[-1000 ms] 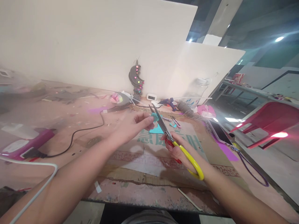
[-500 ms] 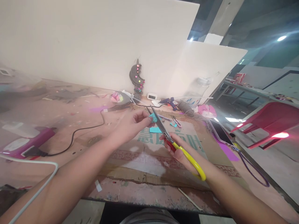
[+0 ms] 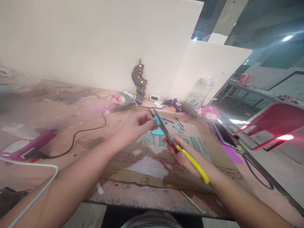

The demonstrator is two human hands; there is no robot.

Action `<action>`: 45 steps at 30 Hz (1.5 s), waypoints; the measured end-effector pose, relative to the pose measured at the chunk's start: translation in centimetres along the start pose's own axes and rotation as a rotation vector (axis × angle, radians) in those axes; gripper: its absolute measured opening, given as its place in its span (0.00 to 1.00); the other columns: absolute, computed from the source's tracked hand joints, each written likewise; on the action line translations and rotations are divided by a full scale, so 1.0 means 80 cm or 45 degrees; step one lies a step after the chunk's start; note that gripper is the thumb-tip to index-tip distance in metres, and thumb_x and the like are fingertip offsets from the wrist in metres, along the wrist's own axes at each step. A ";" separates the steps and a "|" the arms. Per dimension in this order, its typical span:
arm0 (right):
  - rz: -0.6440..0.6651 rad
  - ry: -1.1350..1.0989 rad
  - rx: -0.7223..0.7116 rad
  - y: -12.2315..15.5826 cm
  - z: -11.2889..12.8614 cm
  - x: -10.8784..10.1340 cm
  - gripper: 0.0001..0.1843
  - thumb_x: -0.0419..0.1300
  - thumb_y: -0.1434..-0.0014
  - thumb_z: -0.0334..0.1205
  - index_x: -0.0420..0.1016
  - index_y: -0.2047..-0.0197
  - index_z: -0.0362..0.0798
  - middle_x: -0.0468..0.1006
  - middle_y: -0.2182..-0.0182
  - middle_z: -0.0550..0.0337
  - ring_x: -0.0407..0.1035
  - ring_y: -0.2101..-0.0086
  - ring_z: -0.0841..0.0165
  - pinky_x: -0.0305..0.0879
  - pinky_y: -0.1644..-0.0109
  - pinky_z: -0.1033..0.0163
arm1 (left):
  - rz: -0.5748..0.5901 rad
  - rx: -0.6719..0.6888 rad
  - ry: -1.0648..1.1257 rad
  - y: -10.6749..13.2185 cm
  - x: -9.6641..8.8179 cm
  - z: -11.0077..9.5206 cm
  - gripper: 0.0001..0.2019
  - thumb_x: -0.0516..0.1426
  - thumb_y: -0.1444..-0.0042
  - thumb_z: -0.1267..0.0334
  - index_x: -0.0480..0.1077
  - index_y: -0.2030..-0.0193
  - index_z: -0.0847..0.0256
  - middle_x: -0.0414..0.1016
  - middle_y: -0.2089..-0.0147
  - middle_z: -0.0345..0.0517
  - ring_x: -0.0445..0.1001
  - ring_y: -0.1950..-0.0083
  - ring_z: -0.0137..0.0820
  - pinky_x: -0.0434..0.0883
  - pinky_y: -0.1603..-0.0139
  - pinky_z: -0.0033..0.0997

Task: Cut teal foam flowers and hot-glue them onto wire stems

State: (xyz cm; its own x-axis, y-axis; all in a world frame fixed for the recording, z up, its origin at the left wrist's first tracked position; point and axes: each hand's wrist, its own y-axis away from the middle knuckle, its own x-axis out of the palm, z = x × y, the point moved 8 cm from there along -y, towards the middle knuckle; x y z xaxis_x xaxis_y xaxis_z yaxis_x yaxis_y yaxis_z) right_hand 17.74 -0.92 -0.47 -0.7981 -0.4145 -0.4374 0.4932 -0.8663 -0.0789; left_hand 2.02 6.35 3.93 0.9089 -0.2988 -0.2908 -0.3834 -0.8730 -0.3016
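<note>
Between the fingertips of my left hand (image 3: 140, 126) is a small turquoise paper piece (image 3: 157, 120). My right hand (image 3: 181, 151) grips a pair of scissors (image 3: 196, 164) with yellow and red handles. The scissor blades are slightly parted and lie across the turquoise piece, pointing away from me. Just below them, a flat turquoise paper strip (image 3: 157, 132) rests on the printed cardboard sheet (image 3: 144, 176). A turquoise scrap (image 3: 176, 126) lies beside a small pink-handled cutter (image 3: 180, 123) beyond my right hand.
A blue glue gun (image 3: 173, 104), a roll of grey twine (image 3: 188, 110) and a clear jar (image 3: 201, 91) stand at the back. A crescent ornament (image 3: 139, 76) leans on the white board. A phone (image 3: 224, 133) lies right; a magenta power strip (image 3: 40, 142) with cables lies left.
The turquoise piece shows a little more to the right of the blades than before. Both hands and the scissors stay almost in place.
</note>
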 end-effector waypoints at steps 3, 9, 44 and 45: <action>-0.010 0.044 -0.019 0.000 0.001 -0.001 0.41 0.46 0.43 0.78 0.61 0.45 0.49 0.57 0.68 0.63 0.51 0.72 0.71 0.52 0.70 0.66 | 0.003 0.000 0.017 0.000 0.000 -0.001 0.13 0.58 0.39 0.55 0.69 0.71 0.60 0.81 0.69 0.42 0.64 0.80 0.22 0.60 0.80 0.23; -0.008 0.022 -0.048 0.000 -0.006 -0.002 0.40 0.48 0.42 0.76 0.62 0.45 0.50 0.56 0.69 0.65 0.50 0.73 0.71 0.51 0.71 0.66 | 0.000 -0.026 0.034 0.000 0.000 -0.002 0.12 0.59 0.40 0.56 0.69 0.70 0.60 0.80 0.69 0.43 0.72 0.74 0.26 0.66 0.77 0.24; -0.101 0.005 -0.049 0.000 0.007 -0.005 0.42 0.48 0.44 0.77 0.62 0.46 0.47 0.59 0.68 0.62 0.51 0.72 0.71 0.53 0.71 0.65 | 0.255 -0.006 0.192 -0.003 0.028 0.019 0.15 0.58 0.39 0.53 0.75 0.67 0.63 0.80 0.66 0.45 0.77 0.63 0.31 0.73 0.57 0.31; -0.107 -0.004 -0.055 0.000 0.004 -0.005 0.42 0.48 0.44 0.77 0.62 0.46 0.47 0.59 0.68 0.62 0.51 0.72 0.71 0.53 0.71 0.65 | 0.266 -0.017 0.219 -0.003 0.031 0.022 0.15 0.58 0.38 0.52 0.75 0.66 0.63 0.80 0.65 0.46 0.77 0.62 0.31 0.73 0.57 0.32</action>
State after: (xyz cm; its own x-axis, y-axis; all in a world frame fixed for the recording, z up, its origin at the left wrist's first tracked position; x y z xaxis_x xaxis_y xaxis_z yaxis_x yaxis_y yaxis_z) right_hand 17.96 -0.85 0.03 -0.8383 -0.3417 -0.4248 0.4387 -0.8854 -0.1536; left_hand 4.03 6.48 1.67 0.8253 -0.5330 -0.1866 -0.5644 -0.7903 -0.2386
